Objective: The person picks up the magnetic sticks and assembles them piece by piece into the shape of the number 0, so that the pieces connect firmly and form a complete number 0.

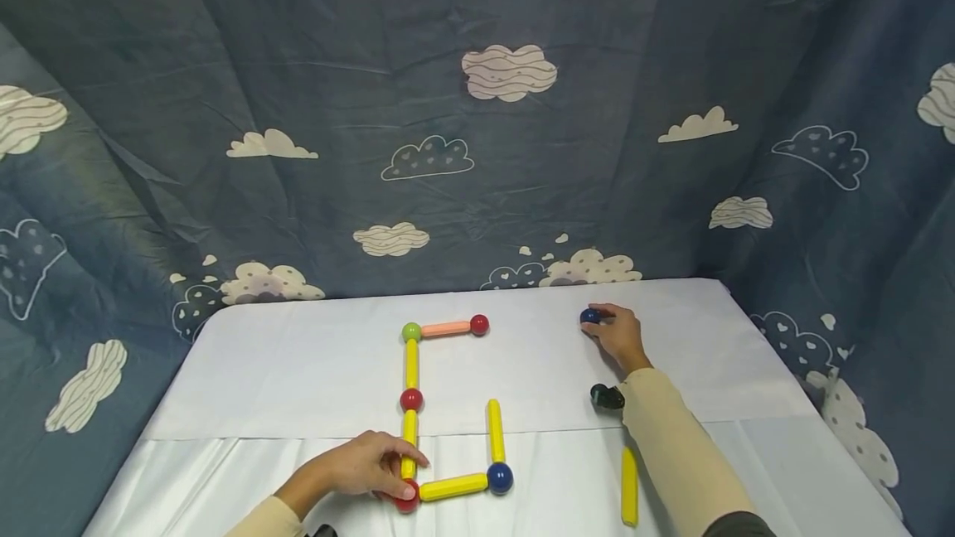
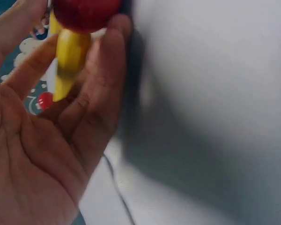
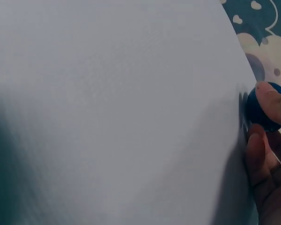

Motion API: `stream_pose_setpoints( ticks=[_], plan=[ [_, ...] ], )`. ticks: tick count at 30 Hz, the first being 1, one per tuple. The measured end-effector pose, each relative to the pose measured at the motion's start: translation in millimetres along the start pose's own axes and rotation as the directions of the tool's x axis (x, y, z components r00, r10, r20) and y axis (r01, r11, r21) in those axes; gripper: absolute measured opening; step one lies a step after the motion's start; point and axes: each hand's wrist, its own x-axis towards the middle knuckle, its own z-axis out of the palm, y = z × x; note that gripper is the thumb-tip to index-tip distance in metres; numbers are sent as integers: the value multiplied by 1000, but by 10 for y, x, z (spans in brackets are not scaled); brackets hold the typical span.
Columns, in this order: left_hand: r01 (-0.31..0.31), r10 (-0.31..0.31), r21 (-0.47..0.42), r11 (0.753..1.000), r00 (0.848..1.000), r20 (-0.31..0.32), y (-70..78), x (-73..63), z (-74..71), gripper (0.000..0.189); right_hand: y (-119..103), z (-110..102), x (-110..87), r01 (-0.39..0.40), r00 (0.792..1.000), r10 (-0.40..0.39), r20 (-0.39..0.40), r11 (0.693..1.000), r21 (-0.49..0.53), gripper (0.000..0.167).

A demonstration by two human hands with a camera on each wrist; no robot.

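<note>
My left hand (image 1: 366,464) holds a red ball (image 1: 406,497) at the near left corner of a joined figure of balls and sticks; the red ball (image 2: 86,11) also shows between the fingers in the left wrist view. From it one yellow stick (image 1: 453,487) runs right to a blue ball (image 1: 500,478), where another yellow stick (image 1: 496,429) points away from me. A yellow stick (image 1: 409,429) runs back to a second red ball (image 1: 411,400). At the back right my right hand (image 1: 621,336) pinches a separate blue ball (image 1: 589,316) between thumb and fingers, low over the table.
Farther back, a yellow stick (image 1: 412,363) leads to a light green ball (image 1: 411,332), then a pink stick (image 1: 445,329) and a red ball (image 1: 479,325). A loose yellow stick (image 1: 629,487) and a dark green ball (image 1: 596,393) lie beside the right forearm. Cloud-patterned cloth (image 1: 440,214) hangs behind.
</note>
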Motion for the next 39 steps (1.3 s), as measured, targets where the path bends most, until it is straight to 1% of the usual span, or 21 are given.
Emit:
stream_pose_setpoints(
  ticks=[2, 5, 8, 10, 11, 12, 14, 17, 19, 23, 26, 32, 39],
  plan=[
    [19, -19, 8, 1000, 1000, -23, 31, -36, -26, 37, 5, 1, -4, -23, 1000, 23, -1, 1000, 11, 46],
    [19, -15, 44, 999, 996, -90, 96, -79, -86, 42, 16, 1, -8, -34, 999, 34, -5, 999, 31, 47],
    [-7, 26, 116, 993, 986, -167, 187, -94, -129, 43, 21, -3, -13, -29, 1000, 29, -11, 999, 42, 47],
    [-24, 51, 137, 990, 979, -197, 263, -76, -130, 43, 20, -4, -15, -29, 999, 30, -13, 998, 51, 47],
    [-28, 54, 134, 991, 978, -200, 308, -55, -119, 44, 16, -4, -15, -33, 999, 34, -14, 998, 56, 47],
    [-33, 58, 127, 991, 979, -197, 350, -27, -99, 44, 13, -4, -17, -36, 999, 37, -14, 997, 64, 47],
    [-27, 43, 93, 995, 982, -183, 435, 43, -32, 43, 11, 1, -19, -44, 999, 45, -14, 996, 74, 47],
    [-15, 25, 63, 998, 988, -154, 537, 160, 113, 42, 17, 9, -22, -62, 998, 63, -5, 994, 86, 47],
    [-22, 33, 80, 997, 990, -135, 580, 234, 220, 41, 25, 13, -23, -64, 998, 64, 1, 994, 87, 47],
    [-79, 96, 158, 984, 990, -106, 627, 376, 403, 37, 30, 14, -18, -63, 998, 63, 2, 994, 88, 47],
    [-101, 118, 171, 980, 989, -92, 643, 469, 499, 34, 33, 10, -14, -61, 998, 62, -5, 994, 91, 47],
    [-90, 99, 110, 990, 992, -82, 619, 589, 609, 28, 58, 29, -1, -41, 999, 42, -21, 997, 70, 46],
    [-64, 74, 119, 991, 994, -85, 595, 678, 643, 17, 51, 39, -17, -46, 999, 48, -24, 996, 73, 46]
  ],
)
